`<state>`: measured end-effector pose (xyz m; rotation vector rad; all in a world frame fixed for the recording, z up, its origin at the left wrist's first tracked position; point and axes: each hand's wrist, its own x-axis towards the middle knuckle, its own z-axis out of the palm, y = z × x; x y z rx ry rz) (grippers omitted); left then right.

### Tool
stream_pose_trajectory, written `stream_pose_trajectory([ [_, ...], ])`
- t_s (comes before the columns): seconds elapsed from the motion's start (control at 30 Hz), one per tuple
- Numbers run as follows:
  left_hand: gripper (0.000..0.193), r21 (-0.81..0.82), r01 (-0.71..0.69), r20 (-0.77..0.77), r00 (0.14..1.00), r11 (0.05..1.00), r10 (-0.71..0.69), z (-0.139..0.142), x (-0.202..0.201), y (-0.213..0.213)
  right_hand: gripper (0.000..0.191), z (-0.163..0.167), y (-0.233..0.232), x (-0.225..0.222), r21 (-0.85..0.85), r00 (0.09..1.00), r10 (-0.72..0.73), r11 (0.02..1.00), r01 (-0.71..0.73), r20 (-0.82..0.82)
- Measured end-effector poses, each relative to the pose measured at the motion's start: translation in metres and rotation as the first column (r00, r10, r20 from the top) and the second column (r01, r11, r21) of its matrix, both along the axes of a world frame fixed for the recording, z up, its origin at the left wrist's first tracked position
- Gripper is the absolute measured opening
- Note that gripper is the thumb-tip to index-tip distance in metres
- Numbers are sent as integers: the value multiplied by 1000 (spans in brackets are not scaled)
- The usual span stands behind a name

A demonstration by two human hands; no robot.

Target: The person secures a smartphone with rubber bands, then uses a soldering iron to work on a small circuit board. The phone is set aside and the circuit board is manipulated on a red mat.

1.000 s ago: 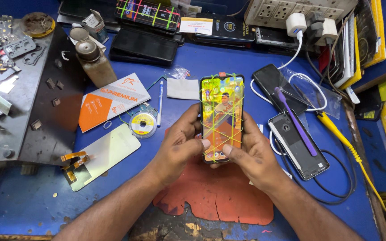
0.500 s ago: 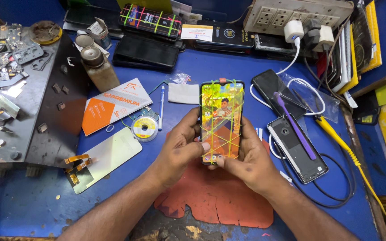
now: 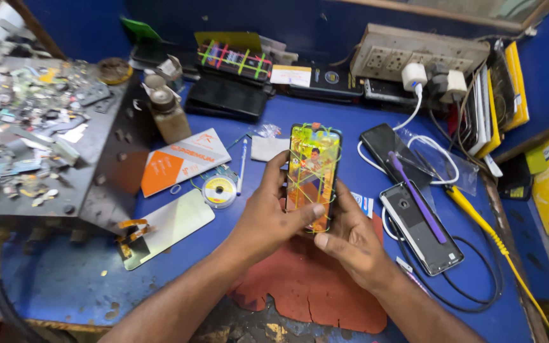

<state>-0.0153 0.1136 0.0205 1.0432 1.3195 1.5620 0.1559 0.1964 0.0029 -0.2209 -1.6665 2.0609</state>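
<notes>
Both my hands hold a smartphone (image 3: 312, 168) upright over the blue workbench (image 3: 65, 286). Its screen is lit with a colourful picture, and thin green and yellow rubber bands cross it. My left hand (image 3: 268, 216) grips the phone's left edge, with the thumb pressed on the lower part of the screen. My right hand (image 3: 351, 241) supports the bottom right corner from below. A worn red mat (image 3: 312, 289) lies under my hands.
Left: a grey metal plate (image 3: 103, 184) strewn with small parts, a brown bottle (image 3: 168, 114), an orange-white card (image 3: 182, 162), a solder-wire spool (image 3: 218, 189), a pen (image 3: 241, 166) and a detached screen panel (image 3: 163, 228). Right: opened phones (image 3: 420, 228), a purple tool (image 3: 414, 194), cables and a socket strip (image 3: 417, 54).
The view has shifted slightly. My hands and the phone stay in nearly the same place, and my left thumb has slid across the lower screen.
</notes>
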Motion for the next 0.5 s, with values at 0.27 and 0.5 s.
stream_pose_trajectory([
  [0.27, 96, 69, -105, -145, 983, 992, 114, -33, -8, -1, 103, -7, 0, 1, 27, 978, 208, 978, -208, 4],
  [0.5, 97, 277, -318, 366, 907, 907, 206, 25, -50, -104, 40, 4, -5, 5, 409, 979, 22, 907, -104, 201],
])
